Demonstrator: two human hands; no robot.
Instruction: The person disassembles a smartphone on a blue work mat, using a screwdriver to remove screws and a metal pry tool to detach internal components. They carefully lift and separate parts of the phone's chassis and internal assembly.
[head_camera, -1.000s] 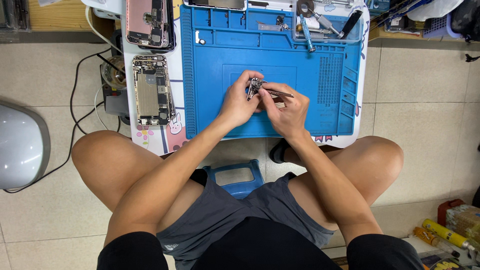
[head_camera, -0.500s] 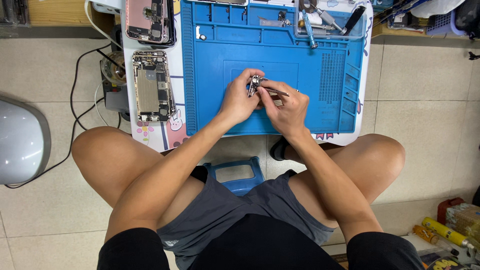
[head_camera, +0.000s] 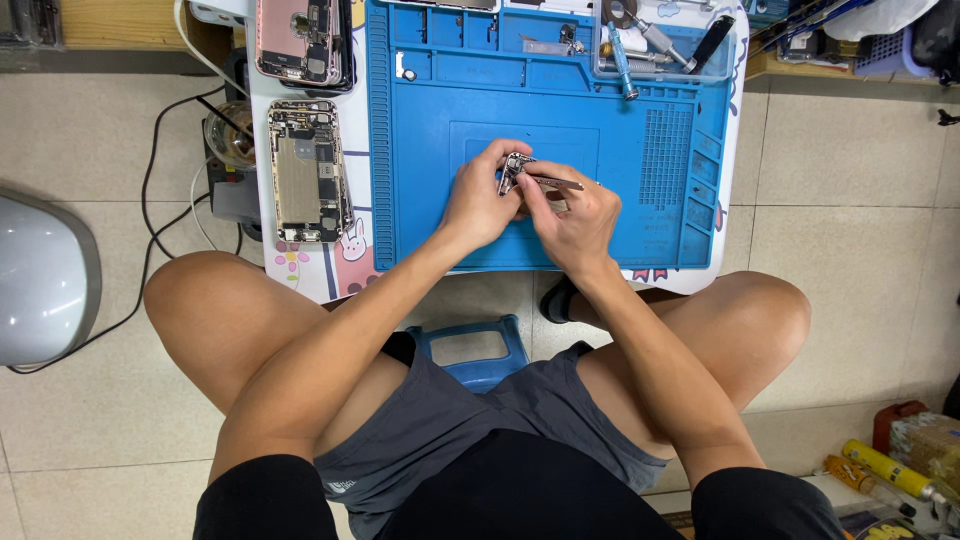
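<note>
Head cam: left hand (head_camera: 480, 205) grips small part (head_camera: 515, 170), right hand (head_camera: 575, 215) tweezers (head_camera: 555, 182); part unclear.

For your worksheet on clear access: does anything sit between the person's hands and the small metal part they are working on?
Nothing visible does. The left hand already holds the small metal part, and the tweezers in the right hand touch it above the blue mat.

Small metal phone part (head_camera: 514, 168) pinched upright above blue mat; slim tweezers (head_camera: 556, 182) lying level against it.

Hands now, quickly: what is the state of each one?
Left hand: closed on a small metal part.
Right hand: closed, holding tweezers at that part.
</note>
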